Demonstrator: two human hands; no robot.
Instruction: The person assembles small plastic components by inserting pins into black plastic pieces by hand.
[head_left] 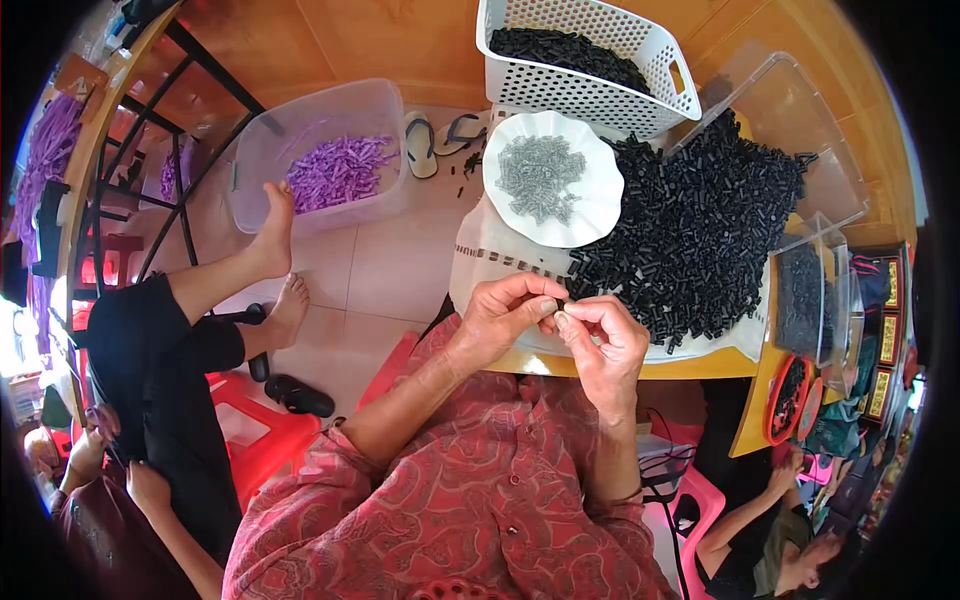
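Note:
Thumbs and fingertips of both my hands meet over the table's front edge. Pinched between them is a small black piece [561, 305], mostly covered by the fingers. My left hand [505, 318] closes on it from the left, my right hand [606, 350] from the right. Just beyond, a heap of small black tube-like pieces [700, 235] spreads over a pale cloth [490, 250]. A white wavy-rimmed plate [607, 195] stands at the heap's left, bearing many small clear-grey pieces [540, 178].
Behind the plate stands a white perforated basket [580, 85] of black pieces. A clear tub [375, 110] with purple pieces [340, 170] is on the floor at left. Clear boxes [800, 290] and a red basket [785, 400] line the right. Other people sit on both sides.

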